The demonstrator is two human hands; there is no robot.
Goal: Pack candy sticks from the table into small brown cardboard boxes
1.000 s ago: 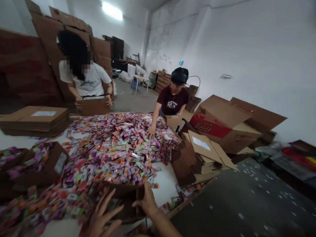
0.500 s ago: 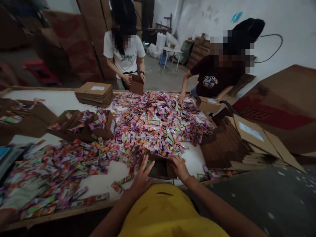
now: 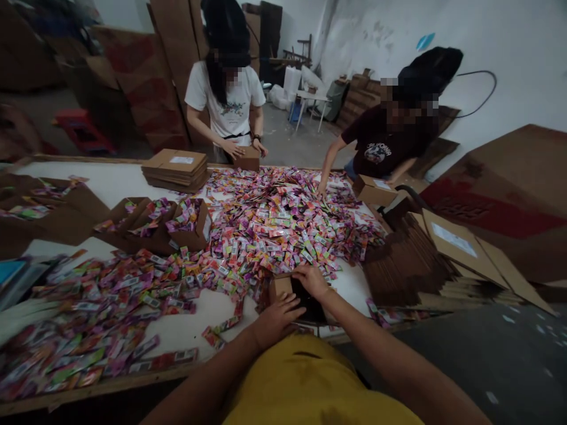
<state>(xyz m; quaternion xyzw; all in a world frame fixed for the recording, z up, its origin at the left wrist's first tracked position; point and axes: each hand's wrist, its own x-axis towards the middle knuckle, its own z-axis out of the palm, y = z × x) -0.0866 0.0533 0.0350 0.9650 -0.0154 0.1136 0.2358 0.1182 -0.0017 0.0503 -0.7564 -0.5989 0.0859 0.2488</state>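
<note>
A small brown cardboard box [image 3: 282, 285] stands at the table's near edge, close against my yellow shirt, its dark inside partly showing. My left hand [image 3: 280, 319] lies across its near left side, fingers stretched out over the cardboard. At the far side, my right hand [image 3: 311, 281] has bent fingers closed on the box's upper edge or flap; the fingertips are partly hidden. Just beyond the box spreads a large heap of small colourful printed packets [image 3: 283, 218], some lying right up against it.
Filled open boxes [image 3: 188, 227] stand at left, with flat cardboard stacks [image 3: 172, 168] behind. More flattened cartons [image 3: 452, 242] lean at right. Across the table, one person [image 3: 233, 112] handles a small box; another person [image 3: 376, 147] reaches into the packets. A pale glove [image 3: 26, 319] shows at far left.
My left hand has moved right and nearer over the box, whose left flap now shows folded inward. My right hand has moved to its far edge. The person opposite has lowered their box.
</note>
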